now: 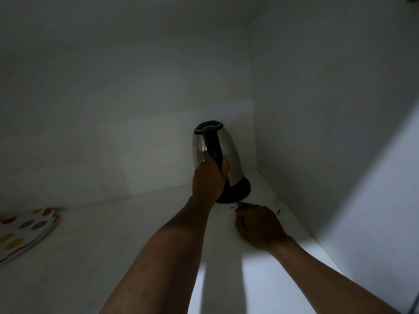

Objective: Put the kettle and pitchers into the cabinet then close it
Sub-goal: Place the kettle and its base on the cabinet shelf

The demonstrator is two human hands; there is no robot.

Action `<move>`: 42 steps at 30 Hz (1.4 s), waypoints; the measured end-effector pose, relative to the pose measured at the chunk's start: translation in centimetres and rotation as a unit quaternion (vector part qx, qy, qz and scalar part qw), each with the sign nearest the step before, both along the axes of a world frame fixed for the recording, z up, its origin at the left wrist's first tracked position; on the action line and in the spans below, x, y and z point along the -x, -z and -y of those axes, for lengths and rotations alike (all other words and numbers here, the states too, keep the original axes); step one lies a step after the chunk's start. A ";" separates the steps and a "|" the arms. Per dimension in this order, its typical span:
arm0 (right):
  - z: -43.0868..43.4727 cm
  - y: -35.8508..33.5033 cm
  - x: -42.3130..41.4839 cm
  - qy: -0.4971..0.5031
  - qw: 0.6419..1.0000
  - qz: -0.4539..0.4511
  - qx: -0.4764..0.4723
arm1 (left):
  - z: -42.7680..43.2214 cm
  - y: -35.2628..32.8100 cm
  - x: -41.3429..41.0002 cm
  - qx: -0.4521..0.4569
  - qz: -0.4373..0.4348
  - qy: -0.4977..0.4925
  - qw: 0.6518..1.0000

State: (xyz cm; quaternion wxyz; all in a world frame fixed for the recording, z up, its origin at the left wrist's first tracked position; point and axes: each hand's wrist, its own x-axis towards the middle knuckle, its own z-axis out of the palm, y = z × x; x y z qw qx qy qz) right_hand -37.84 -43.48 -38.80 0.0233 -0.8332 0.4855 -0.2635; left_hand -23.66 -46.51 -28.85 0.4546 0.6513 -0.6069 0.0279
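Fingers (223, 165) of left hand (208, 180) wrap 1 kettle (229, 152) handle; right hand (258, 225) pinches cord (barely visible).

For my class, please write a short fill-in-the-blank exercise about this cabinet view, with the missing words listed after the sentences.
1. The left hand grips the kettle by its black ____.
2. The kettle stands on the cabinet shelf near the back ____ corner.
3. The plate at the shelf's left edge is patterned with coloured ____.
4. The right hand is low over the shelf in front of the kettle's black ____.

Missing words: handle; right; dots; base
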 end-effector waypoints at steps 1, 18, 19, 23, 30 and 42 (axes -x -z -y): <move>-0.2 0.0 0.0 -0.002 1.000 -0.009 -0.018 | 0.0 0.1 -0.1 0.000 0.000 0.004 1.000; -2.4 0.1 -0.7 0.040 0.994 -0.039 -0.092 | -0.9 0.9 -1.4 0.006 0.020 0.053 0.998; -2.4 0.1 -0.7 0.039 0.995 -0.037 -0.090 | -1.0 1.0 -1.4 0.003 0.019 0.056 0.998; -2.3 0.1 -0.6 0.041 0.995 -0.039 -0.083 | -1.2 0.9 -1.2 -0.014 0.014 0.069 0.997; -2.2 0.2 -0.7 0.047 0.994 -0.038 -0.087 | -0.2 0.1 0.2 -0.058 0.016 0.091 0.994; -2.4 -0.1 -0.6 0.048 0.994 -0.037 -0.096 | -0.1 0.2 0.9 -0.093 0.002 0.075 0.993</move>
